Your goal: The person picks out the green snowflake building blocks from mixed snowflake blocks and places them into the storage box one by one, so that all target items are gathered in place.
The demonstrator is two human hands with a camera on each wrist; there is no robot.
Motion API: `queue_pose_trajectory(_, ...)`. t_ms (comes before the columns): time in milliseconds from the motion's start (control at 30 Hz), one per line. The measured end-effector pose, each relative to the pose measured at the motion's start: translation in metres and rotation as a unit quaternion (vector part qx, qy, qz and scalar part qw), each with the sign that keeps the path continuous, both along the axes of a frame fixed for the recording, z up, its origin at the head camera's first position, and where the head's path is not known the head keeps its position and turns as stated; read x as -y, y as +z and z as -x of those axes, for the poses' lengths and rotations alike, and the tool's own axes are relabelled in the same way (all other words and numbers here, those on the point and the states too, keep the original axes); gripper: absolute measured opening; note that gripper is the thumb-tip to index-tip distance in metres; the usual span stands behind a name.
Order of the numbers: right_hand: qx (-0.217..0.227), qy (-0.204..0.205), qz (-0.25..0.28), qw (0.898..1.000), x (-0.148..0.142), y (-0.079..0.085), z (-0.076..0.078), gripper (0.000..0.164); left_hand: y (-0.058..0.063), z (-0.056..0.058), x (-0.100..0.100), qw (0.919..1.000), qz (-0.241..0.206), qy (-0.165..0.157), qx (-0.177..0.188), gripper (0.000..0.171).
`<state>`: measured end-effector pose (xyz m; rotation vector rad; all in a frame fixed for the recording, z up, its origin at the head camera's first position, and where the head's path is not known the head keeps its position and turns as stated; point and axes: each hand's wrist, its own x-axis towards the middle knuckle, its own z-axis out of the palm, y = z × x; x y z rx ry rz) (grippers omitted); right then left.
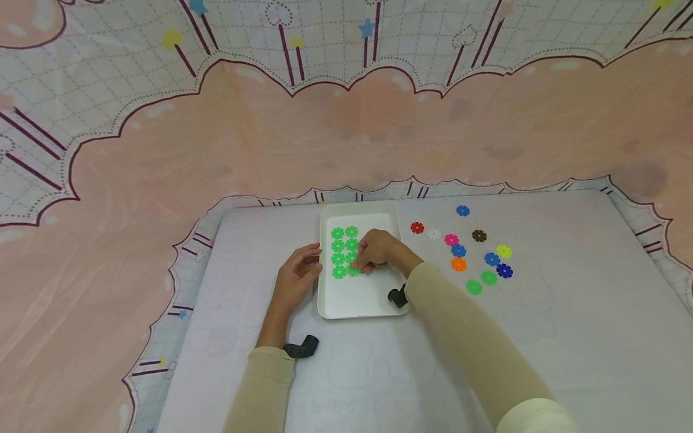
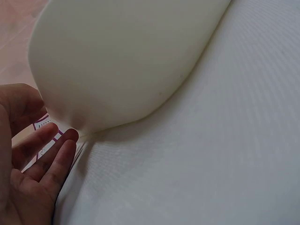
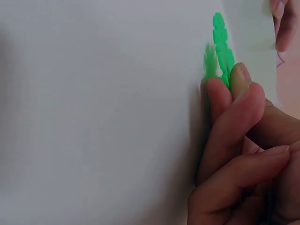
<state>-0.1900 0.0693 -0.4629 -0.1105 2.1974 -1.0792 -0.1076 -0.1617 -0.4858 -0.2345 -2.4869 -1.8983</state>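
Observation:
A white rectangular tray (image 1: 363, 300) lies on the table with green notched plastic discs (image 1: 338, 245) in two columns on its left side. My right hand (image 1: 377, 249) is over the tray. Its thumb and bent index finger pinch a green notched disc (image 1: 353, 271) at the near end of the second column, partly hidden by the fingertips. In the right wrist view, green discs (image 3: 220, 35) appear nearly edge-on beyond the fingertips. Beside the tray's left wall is my left hand (image 1: 296, 273), its relaxed fingers (image 2: 61, 161) right at the rim in the left wrist view.
Right of the tray lie loose notched discs: a red (image 1: 417, 228), a white (image 1: 434, 234), a pink (image 1: 452, 240), an orange (image 1: 458, 264), a brown (image 1: 479, 236), a yellow (image 1: 503, 251), several blue (image 1: 462, 211) and two green (image 1: 474, 287). A patterned curtain (image 1: 346, 138) hangs behind the table.

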Motion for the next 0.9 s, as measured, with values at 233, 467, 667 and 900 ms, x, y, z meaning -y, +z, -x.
queue_pose_trajectory(233,-0.026,0.005,-0.036,0.999,0.003,-0.003,-0.001,0.024,-0.018,0.007,0.005,1.0000,0.008,0.001,-0.003,0.035)
queue_pose_trajectory(467,-0.039,0.021,-0.057,0.997,0.004,-0.005,0.001,0.026,-0.036,0.013,0.009,0.9999,-0.001,0.002,-0.015,0.033)
queue_pose_trajectory(667,-0.038,0.024,-0.078,0.996,0.005,-0.006,0.003,0.026,-0.036,0.013,0.009,0.9997,0.009,0.007,-0.020,0.033)
queue_pose_trajectory(900,-0.039,0.035,-0.102,0.993,0.005,-0.006,0.006,0.026,-0.035,0.012,0.008,0.9997,0.012,0.008,-0.022,0.033)
